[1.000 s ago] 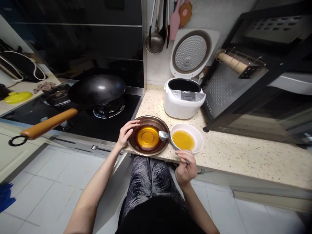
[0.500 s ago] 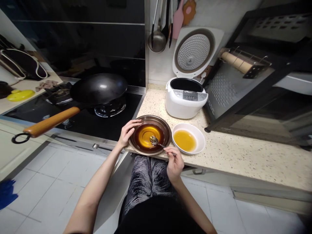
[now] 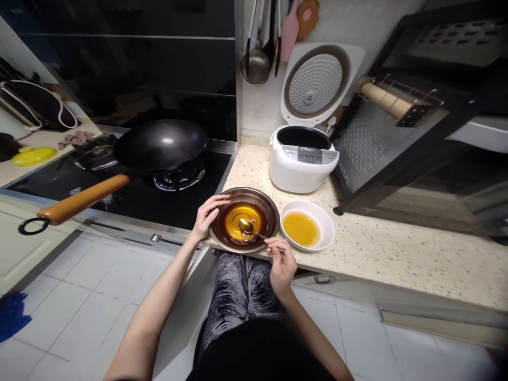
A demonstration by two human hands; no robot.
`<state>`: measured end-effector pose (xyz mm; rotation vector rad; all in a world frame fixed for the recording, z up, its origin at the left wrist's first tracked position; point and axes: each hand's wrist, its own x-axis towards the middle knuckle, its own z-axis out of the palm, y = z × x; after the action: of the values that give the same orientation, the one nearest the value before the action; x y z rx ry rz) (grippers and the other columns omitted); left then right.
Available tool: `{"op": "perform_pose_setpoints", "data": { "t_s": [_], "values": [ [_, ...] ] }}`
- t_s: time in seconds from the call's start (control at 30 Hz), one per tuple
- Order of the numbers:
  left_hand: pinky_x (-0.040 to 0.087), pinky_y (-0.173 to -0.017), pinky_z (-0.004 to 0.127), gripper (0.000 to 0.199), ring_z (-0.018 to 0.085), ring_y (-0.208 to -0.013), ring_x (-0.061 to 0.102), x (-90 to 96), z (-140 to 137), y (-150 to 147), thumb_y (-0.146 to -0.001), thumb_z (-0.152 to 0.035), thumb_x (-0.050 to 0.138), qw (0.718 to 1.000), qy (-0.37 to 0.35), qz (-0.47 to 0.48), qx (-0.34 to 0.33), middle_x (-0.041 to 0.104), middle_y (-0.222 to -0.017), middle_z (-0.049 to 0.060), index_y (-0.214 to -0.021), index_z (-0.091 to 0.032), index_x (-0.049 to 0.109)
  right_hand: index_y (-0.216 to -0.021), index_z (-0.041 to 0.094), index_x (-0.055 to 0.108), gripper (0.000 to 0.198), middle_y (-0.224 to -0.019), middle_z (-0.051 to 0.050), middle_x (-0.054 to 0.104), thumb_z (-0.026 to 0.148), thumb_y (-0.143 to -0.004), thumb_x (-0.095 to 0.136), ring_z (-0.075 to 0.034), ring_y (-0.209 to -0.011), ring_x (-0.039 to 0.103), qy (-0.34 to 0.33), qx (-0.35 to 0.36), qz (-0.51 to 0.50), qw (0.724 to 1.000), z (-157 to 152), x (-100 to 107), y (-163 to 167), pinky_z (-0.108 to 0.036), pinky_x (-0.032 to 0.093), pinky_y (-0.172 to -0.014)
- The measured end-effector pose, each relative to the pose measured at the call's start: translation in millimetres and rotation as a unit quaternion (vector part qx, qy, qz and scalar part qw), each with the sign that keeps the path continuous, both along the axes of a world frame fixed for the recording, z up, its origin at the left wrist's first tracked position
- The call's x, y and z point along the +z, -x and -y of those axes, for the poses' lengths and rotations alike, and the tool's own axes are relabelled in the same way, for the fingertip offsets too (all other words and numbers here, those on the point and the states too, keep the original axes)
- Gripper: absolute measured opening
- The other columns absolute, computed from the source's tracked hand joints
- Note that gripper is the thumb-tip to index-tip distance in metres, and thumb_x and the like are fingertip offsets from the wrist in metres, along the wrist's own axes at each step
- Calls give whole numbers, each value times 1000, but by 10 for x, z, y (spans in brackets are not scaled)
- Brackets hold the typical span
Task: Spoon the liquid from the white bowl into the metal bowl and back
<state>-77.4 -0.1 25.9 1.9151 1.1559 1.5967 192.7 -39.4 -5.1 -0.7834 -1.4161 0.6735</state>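
Note:
A round metal bowl (image 3: 271, 203) with amber liquid in it sits at the counter's front edge. My left hand (image 3: 207, 214) grips its left rim, fingers closed over the edge. Between the fingers and thumb of my right hand (image 3: 283, 264) is the handle of a metal spoon (image 3: 246, 226). The spoon's head lies in the amber liquid near the bowl's middle; my fingers hide the handle's end. Just right of the metal bowl stands a white bowl (image 3: 327, 233) holding yellow-orange liquid.
A white rice cooker (image 3: 299, 177) with its lid raised stands behind the bowls. On the stove at left is a black wok (image 3: 162, 143), its wooden handle (image 3: 85, 198) sticking out past the front edge. A dark metal rack (image 3: 381, 153) rises at right.
The spoon's head has moved slightly left and lower in the picture within the liquid. My right hand has shifted a little left with it; my left hand stays on the rim.

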Motion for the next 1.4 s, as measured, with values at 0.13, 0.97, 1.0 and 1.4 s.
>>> {"op": "perform_pose_setpoints", "data": {
  "t_s": [0.13,0.97,1.0,1.4],
  "values": [
    [45,-113,55,42,34,-129,63,-3,1,1,-104,-45,49,1000,0,-1,0,69,-137,15,-123,-21,77,-91,22,64,20,-94,-4,73,16,-103,50,-16,-86,69,-10,-10,-25,1000,11,-62,14,-31,56,-76],
    [45,-113,54,43,34,-127,64,1,-6,-3,-104,-46,49,1000,-3,-1,1,69,-137,15,-122,-20,78,-92,22,64,18,-90,-3,72,19,-104,51,-17,-82,70,-40,-77,-64,994,8,241,-112,-34,58,-79],
    [45,-113,54,42,34,-127,64,0,-6,-2,-104,-46,50,1000,-3,-1,2,69,-137,15,-122,-20,78,-92,21,64,17,-89,-3,72,19,-104,52,-17,-81,70,-43,-86,-69,993,-1,267,-129,-34,58,-78],
    [44,-114,54,42,35,-128,63,-18,0,13,-103,-44,49,1000,2,-6,2,69,-138,15,-124,-20,77,-93,20,63,14,-90,-4,69,25,-103,55,-19,-84,70,-61,-187,-99,975,-163,423,-453,-38,59,-76]
  ]
}}
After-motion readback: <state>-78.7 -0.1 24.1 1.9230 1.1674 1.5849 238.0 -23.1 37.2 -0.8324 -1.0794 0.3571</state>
